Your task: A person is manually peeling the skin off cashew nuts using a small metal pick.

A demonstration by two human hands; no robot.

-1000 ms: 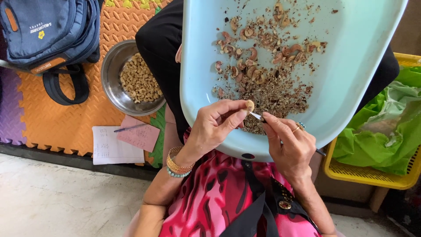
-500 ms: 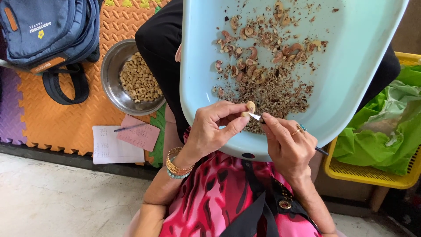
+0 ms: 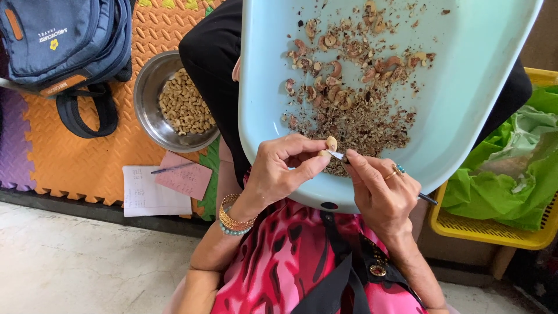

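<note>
Head view: the left hand (image 3: 279, 171) is pinching a cashew kernel (image 3: 331, 143) over the near rim of the pale blue tray (image 3: 465, 116); the right hand (image 3: 381, 192) is gripping a small knife (image 3: 343, 157), its blade remaining on the kernel, position unchanged, so peeling is continuing

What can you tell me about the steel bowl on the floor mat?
The steel bowl is round, shiny metal, upright on the orange foam mat. It holds a heap of pale peeled cashew kernels, filling it partway. Its right edge is hidden behind the person's dark-clothed leg. A pink paper note lies just below it. Neither hand touches it.
</note>
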